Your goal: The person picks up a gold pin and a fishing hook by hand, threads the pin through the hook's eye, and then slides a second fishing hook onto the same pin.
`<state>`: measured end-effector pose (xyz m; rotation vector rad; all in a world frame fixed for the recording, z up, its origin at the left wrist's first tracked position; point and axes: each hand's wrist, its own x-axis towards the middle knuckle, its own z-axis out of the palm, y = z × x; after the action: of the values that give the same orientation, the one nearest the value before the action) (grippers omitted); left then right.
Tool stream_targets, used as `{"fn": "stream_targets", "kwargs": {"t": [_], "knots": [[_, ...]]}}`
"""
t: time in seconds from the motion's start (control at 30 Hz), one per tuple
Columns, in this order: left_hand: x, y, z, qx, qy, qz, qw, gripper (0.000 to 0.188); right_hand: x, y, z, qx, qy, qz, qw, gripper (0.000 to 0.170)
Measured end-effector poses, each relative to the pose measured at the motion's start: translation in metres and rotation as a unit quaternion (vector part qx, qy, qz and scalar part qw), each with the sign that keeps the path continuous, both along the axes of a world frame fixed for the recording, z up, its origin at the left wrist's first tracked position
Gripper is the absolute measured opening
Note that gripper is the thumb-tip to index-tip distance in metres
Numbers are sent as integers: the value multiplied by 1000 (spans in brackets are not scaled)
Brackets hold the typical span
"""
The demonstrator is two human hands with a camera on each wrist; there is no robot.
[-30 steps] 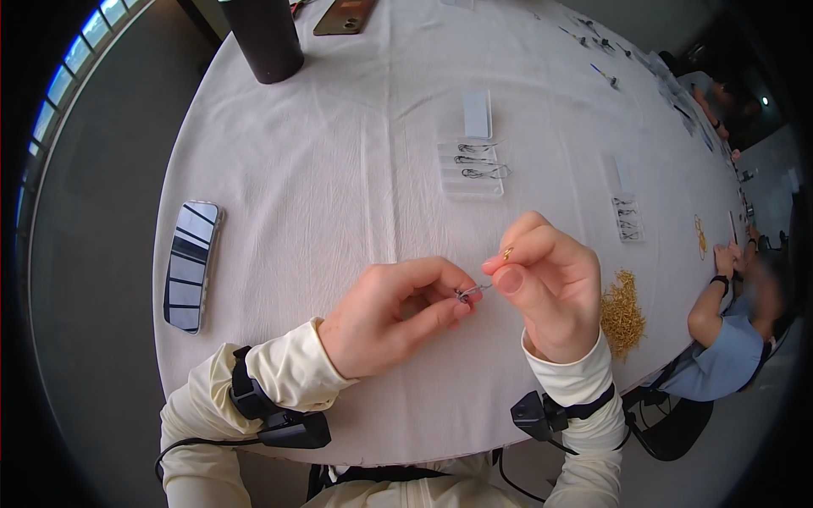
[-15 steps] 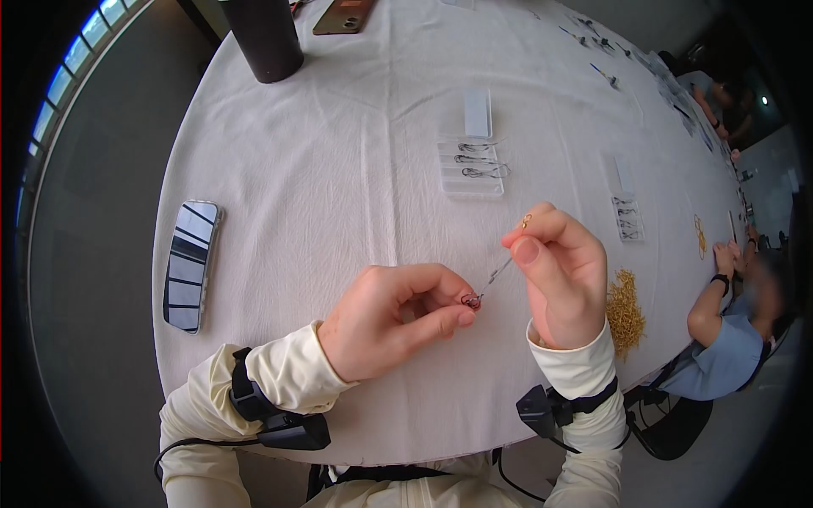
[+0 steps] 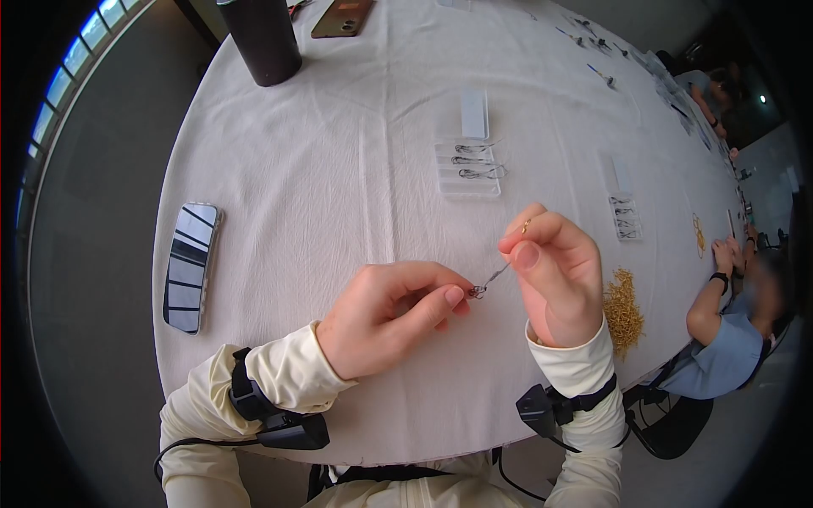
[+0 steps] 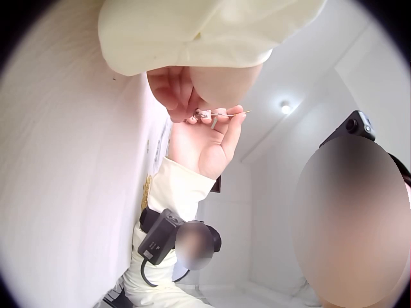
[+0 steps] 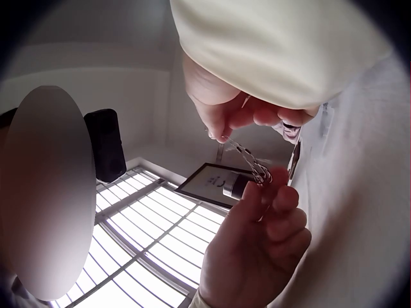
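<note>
Between thumb and fingers, my left hand [image 3: 381,317] pinches one end of a thin dark looped strand [image 3: 479,291], gathered in small loops at the fingertips. My right hand [image 3: 559,279] pinches its other end, and the strand slants up between the two hands. A small gold-coloured piece [image 3: 526,226] sticks out above the right thumb and index finger. In the right wrist view the strand [image 5: 257,168] shows as a cluster of shiny loops. Part of it is hidden inside the left fingertips.
Right of my right hand lies a heap of small gold pieces [image 3: 623,315]. Clear compartment boxes [image 3: 468,188] with dark looped strands stand farther off. A phone [image 3: 190,267] lies left, a dark tumbler [image 3: 262,42] back left. Another person [image 3: 724,339] sits at the right edge.
My right hand has moved up and slightly right, away from the left, drawing the strand out between them. The left fingers have shifted slightly on the looped end.
</note>
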<state>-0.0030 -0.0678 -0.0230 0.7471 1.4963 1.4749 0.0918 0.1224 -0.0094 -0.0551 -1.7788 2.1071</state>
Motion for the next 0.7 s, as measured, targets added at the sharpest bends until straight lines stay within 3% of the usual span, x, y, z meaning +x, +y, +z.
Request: {"fn": "stream_targets", "kwargs": {"t": [0.13, 0.2, 0.4, 0.63, 0.7], "knots": [[1, 3, -3, -1, 33, 44, 998, 21, 1, -1, 0, -7, -4, 5, 1000, 6], [-1, 4, -3, 65, 177, 105, 976, 18, 1, -1, -1, -25, -3, 19, 1000, 6], [3, 2, 10, 94, 251, 80, 960, 14, 1, -15, 1, -68, -31, 29, 997, 7], [1, 1, 2, 104, 233, 74, 964, 11, 0, -10, -2, -59, -18, 14, 998, 7], [2, 1, 4, 94, 176, 79, 977, 11, 0, -10, -2, -57, -14, 13, 998, 7]]}}
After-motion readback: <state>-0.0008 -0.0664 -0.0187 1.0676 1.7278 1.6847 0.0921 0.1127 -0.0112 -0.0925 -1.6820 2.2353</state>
